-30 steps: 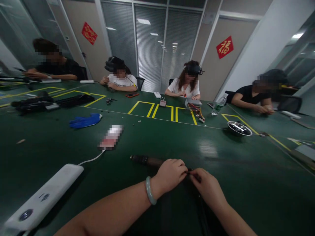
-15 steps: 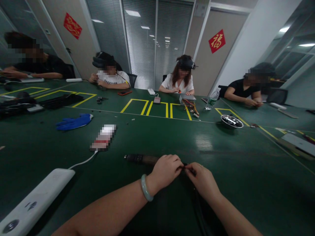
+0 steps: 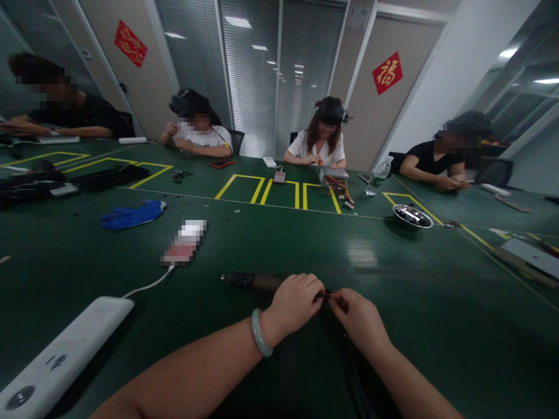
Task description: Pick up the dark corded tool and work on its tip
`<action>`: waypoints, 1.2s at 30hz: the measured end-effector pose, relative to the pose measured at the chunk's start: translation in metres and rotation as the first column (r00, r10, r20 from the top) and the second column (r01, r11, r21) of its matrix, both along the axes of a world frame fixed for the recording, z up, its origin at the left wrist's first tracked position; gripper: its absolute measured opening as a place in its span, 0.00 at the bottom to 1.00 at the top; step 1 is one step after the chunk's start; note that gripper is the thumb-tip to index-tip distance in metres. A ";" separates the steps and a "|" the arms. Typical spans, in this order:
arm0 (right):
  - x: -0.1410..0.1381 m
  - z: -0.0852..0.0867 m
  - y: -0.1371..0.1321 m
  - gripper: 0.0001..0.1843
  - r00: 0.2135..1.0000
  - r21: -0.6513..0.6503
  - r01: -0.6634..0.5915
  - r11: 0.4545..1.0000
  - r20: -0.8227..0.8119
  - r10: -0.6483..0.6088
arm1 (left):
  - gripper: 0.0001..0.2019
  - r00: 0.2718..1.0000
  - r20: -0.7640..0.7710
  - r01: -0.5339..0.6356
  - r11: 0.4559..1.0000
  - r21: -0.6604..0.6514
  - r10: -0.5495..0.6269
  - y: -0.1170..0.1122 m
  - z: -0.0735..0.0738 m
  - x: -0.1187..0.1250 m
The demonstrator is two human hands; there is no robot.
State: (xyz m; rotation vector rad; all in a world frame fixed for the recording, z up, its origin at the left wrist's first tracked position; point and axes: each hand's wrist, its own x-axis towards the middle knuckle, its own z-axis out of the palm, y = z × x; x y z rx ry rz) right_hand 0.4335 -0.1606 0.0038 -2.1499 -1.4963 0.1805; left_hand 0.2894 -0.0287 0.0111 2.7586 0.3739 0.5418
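My left hand (image 3: 294, 304) and my right hand (image 3: 360, 323) meet just in front of me over the green table (image 3: 279, 238). Both are closed in a pinch on a small dark part between their fingertips; I cannot make out what it is. A dark flat device (image 3: 318, 372) lies under my hands near the table's front edge. Just beyond my left hand lies a dark rod-shaped tool (image 3: 251, 282). A pale green bangle (image 3: 260, 333) is on my left wrist.
A white power bank (image 3: 65, 355) with a cable to a phone (image 3: 183, 243) lies at left. A blue glove (image 3: 131, 214) is farther left, a metal bowl (image 3: 412, 216) at right. Several other people sit along the far side with tools, a bottle (image 3: 377, 176) and wires.
The view has swung a little to the right and down over the second. My hands stay pinched together at the same spot on the table.
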 end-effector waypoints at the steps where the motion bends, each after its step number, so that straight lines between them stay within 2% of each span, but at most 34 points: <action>1: 0.000 -0.001 0.000 0.07 1.000 0.005 -0.011 1.000 0.015 0.011 | 0.05 1.000 0.002 0.001 1.000 0.001 -0.001 0.000 0.000 0.000; 9: 0.003 -0.002 0.001 0.08 0.976 0.009 -0.099 0.995 0.196 0.095 | 0.06 1.000 0.000 0.003 1.000 -0.015 -0.003 0.001 0.000 0.001; 14: 0.006 0.000 0.002 0.11 0.896 -0.066 -0.177 0.982 0.401 0.188 | 0.06 1.000 -0.012 -0.002 1.000 -0.017 0.002 0.000 0.002 0.000; 17: 0.009 0.002 0.004 0.12 0.848 -0.099 -0.239 0.966 0.463 0.257 | 0.06 1.000 -0.017 0.002 1.000 -0.011 -0.002 0.000 0.003 -0.002; 24: 0.029 -0.013 0.011 0.12 0.825 0.032 -0.408 0.913 0.441 0.353 | 0.10 0.999 -0.026 0.018 1.000 0.003 -0.018 0.001 0.005 -0.004; 29: 0.031 -0.018 0.013 0.11 0.849 -0.038 -0.384 0.923 0.377 0.369 | 0.13 0.999 0.015 0.042 0.999 0.032 -0.042 0.001 0.004 -0.006; 33: 0.027 -0.012 0.018 0.11 0.846 0.004 -0.404 0.915 0.383 0.372 | 0.16 0.992 0.095 0.079 0.995 0.068 -0.085 0.002 0.010 -0.010; 36: 0.036 -0.009 0.026 0.10 0.855 0.016 -0.387 0.922 0.381 0.353 | 0.16 0.983 0.138 0.112 0.990 0.084 -0.123 0.004 0.015 -0.015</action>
